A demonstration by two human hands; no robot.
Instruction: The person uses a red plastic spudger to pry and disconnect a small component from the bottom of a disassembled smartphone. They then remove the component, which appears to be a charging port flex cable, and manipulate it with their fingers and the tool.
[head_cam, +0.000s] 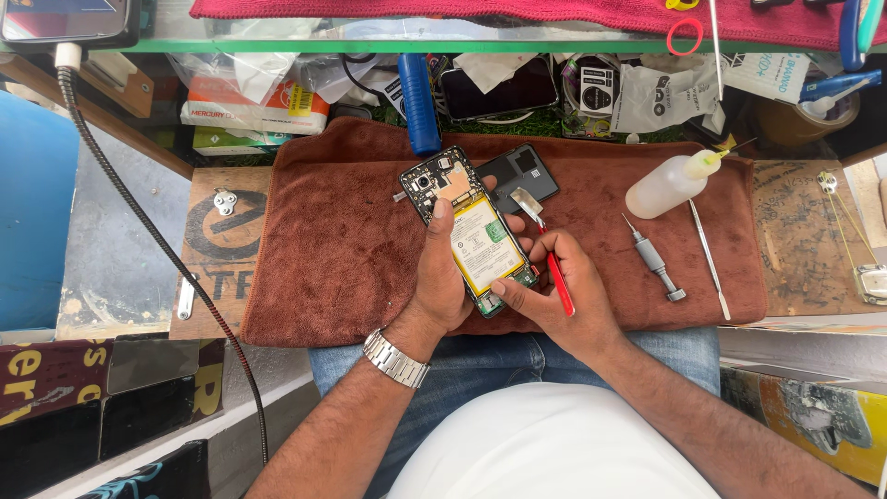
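Left hand (pixel 442 277) grips opened phone (pixel 467 226), yellow-labelled battery exposed.

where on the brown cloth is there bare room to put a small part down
The brown towel is bare across its left half, from its left edge to the left hand. A smaller patch lies between the right hand and the grey screwdriver. It is crowded around the opened phone, back cover and squeeze bottle.

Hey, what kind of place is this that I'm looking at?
Probably a phone repair bench: an opened phone in the left hand, red tweezers in the right hand, and a precision screwdriver on the brown towel.
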